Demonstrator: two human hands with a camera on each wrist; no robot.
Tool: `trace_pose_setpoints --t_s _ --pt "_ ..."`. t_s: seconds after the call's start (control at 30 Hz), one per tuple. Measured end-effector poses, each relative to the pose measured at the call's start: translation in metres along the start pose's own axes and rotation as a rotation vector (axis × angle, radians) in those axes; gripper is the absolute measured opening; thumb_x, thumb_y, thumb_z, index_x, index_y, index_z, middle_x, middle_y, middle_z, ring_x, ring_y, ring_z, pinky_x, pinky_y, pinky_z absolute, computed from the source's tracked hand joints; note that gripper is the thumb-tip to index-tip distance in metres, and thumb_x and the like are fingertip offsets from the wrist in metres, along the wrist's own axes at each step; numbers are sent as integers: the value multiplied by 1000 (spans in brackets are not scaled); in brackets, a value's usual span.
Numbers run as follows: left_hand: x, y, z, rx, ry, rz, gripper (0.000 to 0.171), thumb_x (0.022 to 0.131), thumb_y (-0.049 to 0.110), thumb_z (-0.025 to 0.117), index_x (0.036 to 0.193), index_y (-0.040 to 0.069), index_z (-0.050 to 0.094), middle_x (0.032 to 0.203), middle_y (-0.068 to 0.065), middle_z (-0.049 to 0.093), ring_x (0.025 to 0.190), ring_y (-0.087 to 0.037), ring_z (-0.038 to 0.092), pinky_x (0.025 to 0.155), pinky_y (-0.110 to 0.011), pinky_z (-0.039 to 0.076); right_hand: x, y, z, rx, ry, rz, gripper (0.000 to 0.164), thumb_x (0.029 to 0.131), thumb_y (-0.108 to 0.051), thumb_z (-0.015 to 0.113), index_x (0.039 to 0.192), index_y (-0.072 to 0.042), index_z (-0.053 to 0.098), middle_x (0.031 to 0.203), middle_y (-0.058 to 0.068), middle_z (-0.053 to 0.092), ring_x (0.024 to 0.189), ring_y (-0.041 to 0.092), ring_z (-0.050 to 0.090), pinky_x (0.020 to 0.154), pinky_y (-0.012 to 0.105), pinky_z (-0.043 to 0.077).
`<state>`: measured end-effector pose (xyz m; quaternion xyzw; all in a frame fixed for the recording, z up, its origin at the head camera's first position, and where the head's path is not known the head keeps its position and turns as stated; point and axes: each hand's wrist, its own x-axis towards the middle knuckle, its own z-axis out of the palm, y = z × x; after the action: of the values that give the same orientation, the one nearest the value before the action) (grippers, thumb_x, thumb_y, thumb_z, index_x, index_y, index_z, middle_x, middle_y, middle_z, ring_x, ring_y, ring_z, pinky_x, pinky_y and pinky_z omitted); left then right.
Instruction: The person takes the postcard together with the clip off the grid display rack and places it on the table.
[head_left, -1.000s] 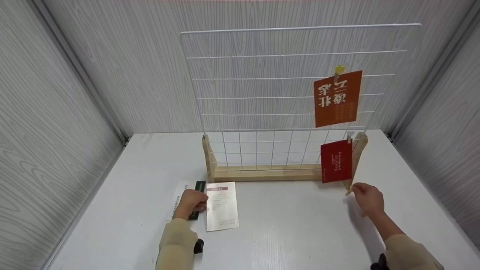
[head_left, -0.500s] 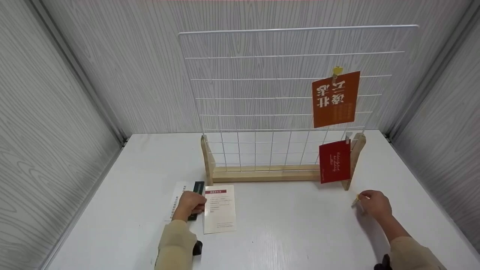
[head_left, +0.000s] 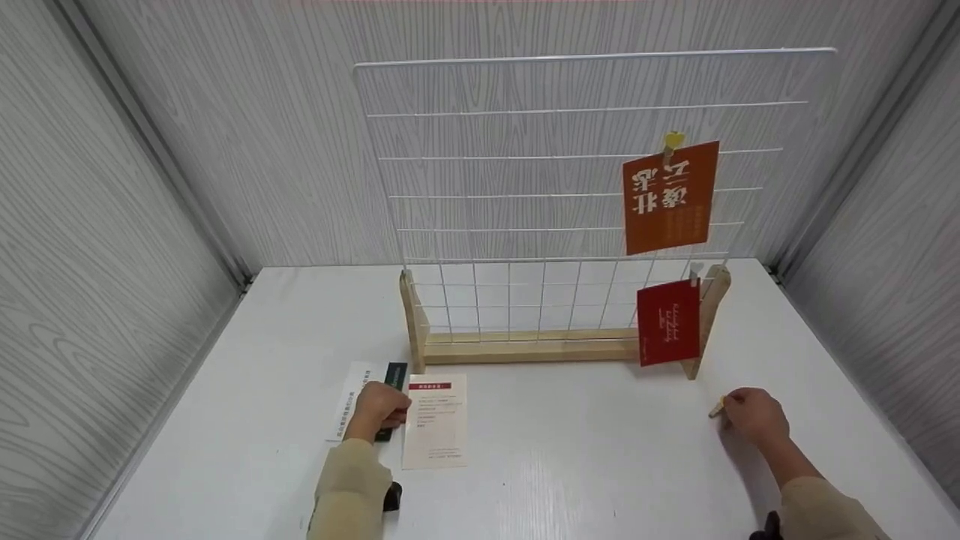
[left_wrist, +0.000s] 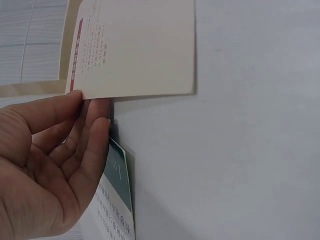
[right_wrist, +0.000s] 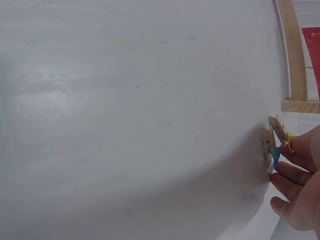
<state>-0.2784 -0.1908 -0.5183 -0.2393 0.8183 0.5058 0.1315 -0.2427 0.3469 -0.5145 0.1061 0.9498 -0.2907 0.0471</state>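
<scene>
At the left of the desk (head_left: 562, 465), our left grip (head_left: 380, 404) pinches one edge of a red-banded cream rectangular paper card (head_left: 436, 429); our right grip (head_left: 757, 414) pinches a small yellow-topped wooden clip (right_wrist: 278, 130). We expect the card to be light and creasable, best held by its margin.

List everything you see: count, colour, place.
Wire grid: one, white, on stand
Stand: one, pale wood, on table
Upper card: one, orange, clipped to grid
Lower card: one, red, clipped below
Heart clips: two, yellow and pale, on cards
Held card: one, cream, left hand
Flat card: one, green and white, on table
Clothespins: two, yellow and blue ends, right hand
Table: one, white, underneath
Walls: three, grey, surrounding
Sleeves: two, beige, forearms
Wrist devices: two, black, wrists
Left hand: one, left side
Right hand: one, right side
</scene>
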Motion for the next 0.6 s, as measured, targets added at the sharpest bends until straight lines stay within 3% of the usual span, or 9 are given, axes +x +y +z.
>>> trace_pose_setpoints --t_s 0.43,0.6 --pt "2 3 6 -79 15 9 18 75 1 56 89 -10 56 67 -12 58 55 -17 56 52 -27 48 0 3 6 -13 14 16 31 86 -13 38 95 11 56 75 10 55 61 20 46 50 31 37" --pt "1 5 6 -64 40 18 20 76 3 56 91 -10 57 69 -12 58 57 -17 56 53 -27 48 0 3 8 6 18 32 29 86 -13 37 91 8 57 72 8 53 61 20 46 49 30 36"
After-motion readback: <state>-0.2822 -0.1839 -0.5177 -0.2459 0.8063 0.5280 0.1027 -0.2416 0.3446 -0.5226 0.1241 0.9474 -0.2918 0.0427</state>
